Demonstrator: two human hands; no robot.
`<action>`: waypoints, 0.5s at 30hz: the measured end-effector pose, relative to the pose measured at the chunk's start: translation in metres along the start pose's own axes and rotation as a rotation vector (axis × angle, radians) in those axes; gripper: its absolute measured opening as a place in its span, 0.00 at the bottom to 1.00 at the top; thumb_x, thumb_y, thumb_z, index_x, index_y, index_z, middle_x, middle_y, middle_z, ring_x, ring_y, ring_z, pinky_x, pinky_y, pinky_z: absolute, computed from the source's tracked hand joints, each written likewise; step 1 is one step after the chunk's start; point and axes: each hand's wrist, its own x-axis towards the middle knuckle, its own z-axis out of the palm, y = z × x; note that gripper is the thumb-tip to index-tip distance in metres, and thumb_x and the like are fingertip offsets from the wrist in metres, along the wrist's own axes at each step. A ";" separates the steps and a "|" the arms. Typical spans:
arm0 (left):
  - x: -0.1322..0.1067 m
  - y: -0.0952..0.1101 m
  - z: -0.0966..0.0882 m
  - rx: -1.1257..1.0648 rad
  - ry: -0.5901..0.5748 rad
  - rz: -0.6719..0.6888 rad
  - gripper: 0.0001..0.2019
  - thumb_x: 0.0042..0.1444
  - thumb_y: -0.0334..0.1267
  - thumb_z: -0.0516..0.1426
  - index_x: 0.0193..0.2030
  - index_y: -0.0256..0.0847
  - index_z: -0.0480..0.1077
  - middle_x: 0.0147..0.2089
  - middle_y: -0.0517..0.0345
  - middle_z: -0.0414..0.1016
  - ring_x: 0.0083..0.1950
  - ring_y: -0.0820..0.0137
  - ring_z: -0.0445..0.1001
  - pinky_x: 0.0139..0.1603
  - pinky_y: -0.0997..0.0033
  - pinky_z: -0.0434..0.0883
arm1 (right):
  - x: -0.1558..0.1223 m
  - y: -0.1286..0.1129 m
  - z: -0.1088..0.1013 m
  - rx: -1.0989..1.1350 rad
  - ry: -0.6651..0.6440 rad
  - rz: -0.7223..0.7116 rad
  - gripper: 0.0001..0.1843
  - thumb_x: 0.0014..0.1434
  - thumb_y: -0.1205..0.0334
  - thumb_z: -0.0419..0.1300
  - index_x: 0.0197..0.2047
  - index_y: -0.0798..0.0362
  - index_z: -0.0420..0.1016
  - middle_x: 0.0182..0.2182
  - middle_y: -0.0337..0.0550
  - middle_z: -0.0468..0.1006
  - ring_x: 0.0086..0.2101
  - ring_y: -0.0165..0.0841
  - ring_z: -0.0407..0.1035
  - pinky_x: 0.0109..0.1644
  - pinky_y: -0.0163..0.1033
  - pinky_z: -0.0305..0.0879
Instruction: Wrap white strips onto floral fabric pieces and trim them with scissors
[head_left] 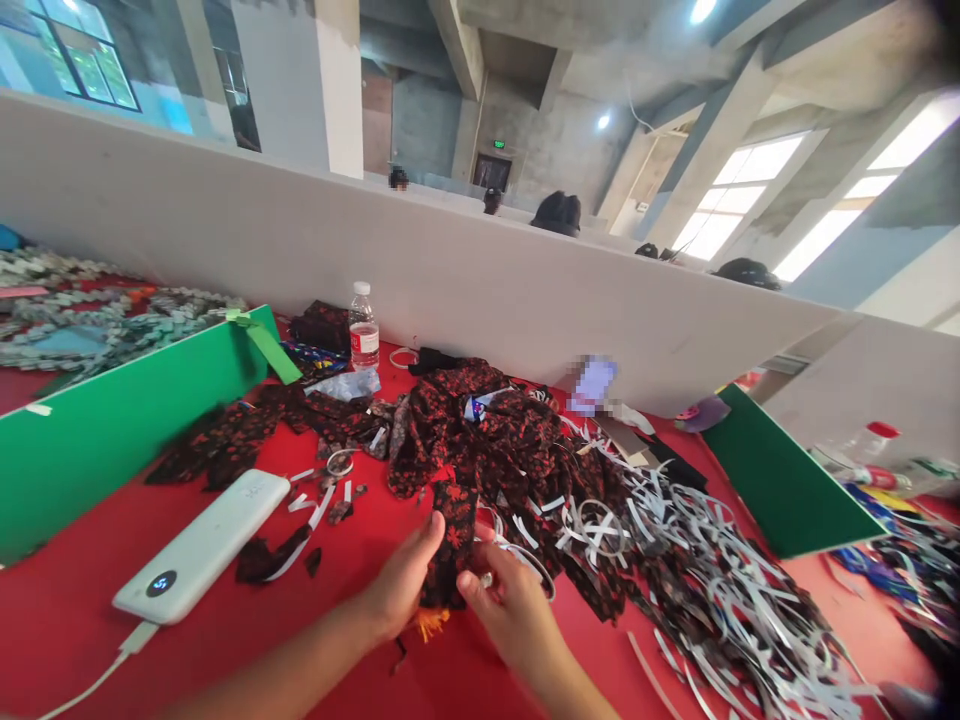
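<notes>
A folded piece of dark floral fabric [452, 540], black with red leaf shapes, is held upright between my hands above the red table. My left hand [401, 575] grips its left edge, thumb laid along the front. My right hand [514, 600] pinches the lower right edge, with the thumb in front and the fingers partly hidden. A small shiny thing, perhaps a ring, shows by the right fingers. Orange threads [433, 625] hang under the fabric. Just beyond lies a heap of the same floral fabric [480, 430].
A white power bank [202, 545] with a cable lies left. Curled white strips [705, 560] and scraps pile at right. A water bottle [364, 335] and a phone [592, 385] stand by the white partition [450, 270]. Green dividers [135, 430] flank the table.
</notes>
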 end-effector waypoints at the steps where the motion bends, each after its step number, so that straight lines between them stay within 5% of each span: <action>1: 0.000 -0.001 0.000 0.065 0.080 0.042 0.20 0.55 0.52 0.54 0.45 0.38 0.73 0.44 0.46 0.80 0.51 0.56 0.74 0.48 0.60 0.70 | 0.003 -0.003 0.009 0.154 -0.015 -0.010 0.17 0.61 0.48 0.52 0.37 0.52 0.73 0.29 0.42 0.75 0.29 0.33 0.67 0.33 0.35 0.63; 6: 0.006 0.008 -0.010 0.192 0.189 0.123 0.18 0.57 0.51 0.53 0.46 0.40 0.71 0.53 0.48 0.75 0.61 0.57 0.65 0.59 0.60 0.62 | 0.025 -0.011 0.049 0.503 0.057 -0.015 0.21 0.61 0.44 0.51 0.42 0.53 0.73 0.32 0.42 0.74 0.34 0.35 0.67 0.40 0.38 0.66; 12: 0.016 0.018 -0.014 0.308 0.215 0.154 0.16 0.53 0.46 0.57 0.46 0.40 0.68 0.55 0.47 0.72 0.63 0.54 0.61 0.61 0.59 0.56 | 0.037 0.000 0.064 0.343 0.269 -0.052 0.20 0.63 0.46 0.49 0.41 0.53 0.70 0.35 0.44 0.74 0.36 0.34 0.67 0.42 0.38 0.65; 15: 0.021 0.021 -0.018 0.354 0.214 0.122 0.14 0.54 0.47 0.55 0.43 0.41 0.68 0.55 0.46 0.72 0.61 0.53 0.63 0.58 0.59 0.60 | 0.032 0.010 0.065 0.241 0.258 -0.090 0.24 0.61 0.39 0.47 0.35 0.52 0.70 0.27 0.41 0.72 0.28 0.33 0.65 0.34 0.35 0.65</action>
